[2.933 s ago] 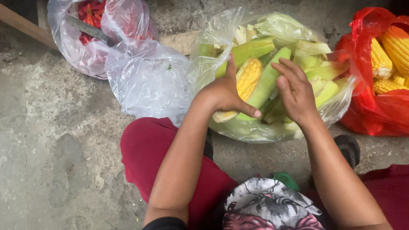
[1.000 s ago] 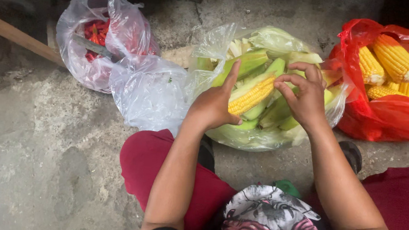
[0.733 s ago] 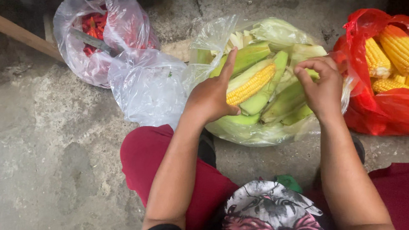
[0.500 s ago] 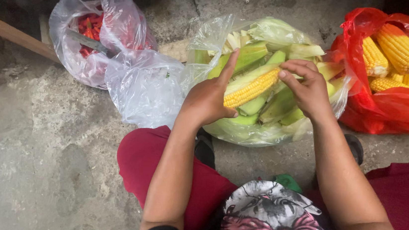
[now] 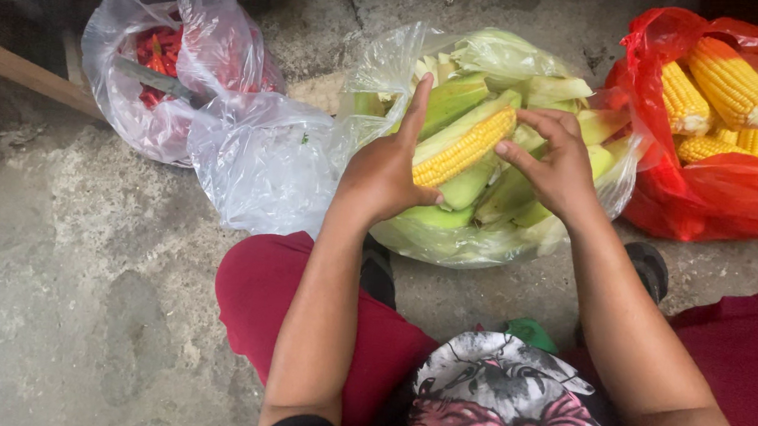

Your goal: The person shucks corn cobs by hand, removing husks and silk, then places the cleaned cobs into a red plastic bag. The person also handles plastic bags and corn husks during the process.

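Corn cob (image 5: 461, 147), half husked, is clamped at its lower end by the left hand (image 5: 386, 172) while the right hand (image 5: 555, 165) pinches green husk at its upper end, held over a clear bag of husks (image 5: 487, 242), beside a red bag of stripped cobs (image 5: 723, 195).

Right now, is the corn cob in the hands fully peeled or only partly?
Only partly. The corn cob shows yellow kernels along one side, but green husk covers its other side, between the left hand and right hand.
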